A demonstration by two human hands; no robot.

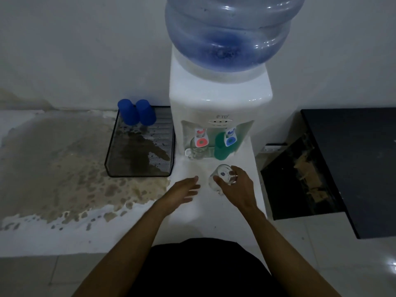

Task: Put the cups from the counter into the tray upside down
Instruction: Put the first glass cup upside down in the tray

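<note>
A clear glass cup (222, 177) is gripped by the right hand (234, 185), its fingers wrapped around the wall, and it is held tilted over the white counter (205, 211) just in front of the dispenser. The left hand (185, 189) is held open and empty just beside it, palm toward the glass, not touching it. A bare strip of counter is seen between the hands and the near edge, where a dark garment (201, 264) fills the bottom of the view.

To the left, a black mesh tray (111, 159) is set close against the dispenser's side, its near edge level with the dispenser's front ledge. Most of its floor is unoccupied. Two blue cups (137, 112) are stood upside down, side by side, in its far left corner. A brown stain (53, 163) is spread over the counter left of the tray.

In the recess of the white water dispenser (218, 99), a glass mug (198, 150) is placed under the red tap (201, 138) and a green cup (221, 146) under the blue tap (230, 137). Small lettering above the taps is read as "TD", though blurred. A blue water bottle (229, 31) is mounted on top. A black table (353, 159) is seen on the right.
</note>
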